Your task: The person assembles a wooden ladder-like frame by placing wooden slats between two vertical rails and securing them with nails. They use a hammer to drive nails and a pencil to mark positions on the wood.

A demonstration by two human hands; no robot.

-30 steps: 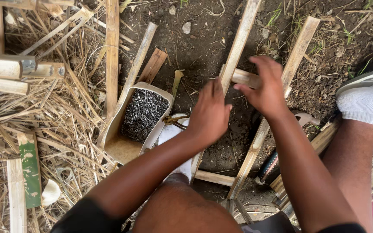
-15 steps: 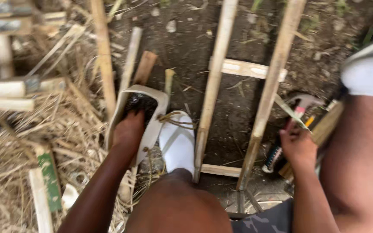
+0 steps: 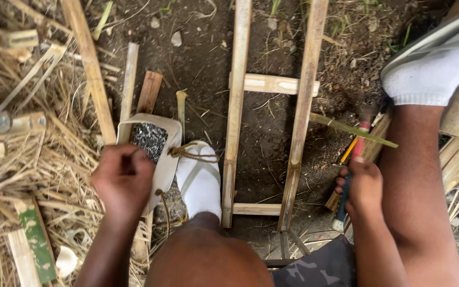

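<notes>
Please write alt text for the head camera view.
Seen from above, a person's left hand is closed just over a tray of nails, while the right hand grips a hammer. A bamboo ladder frame lies on soil between their white-socked feet.

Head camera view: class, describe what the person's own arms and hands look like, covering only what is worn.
Both arms are bare, with no sleeves in view. The left hand and right hand wear no gloves; no rings, watch or bands show.

Bare dirt ground (image 3: 203,64) carries a bamboo ladder frame (image 3: 269,85), straw (image 3: 38,159).
</notes>
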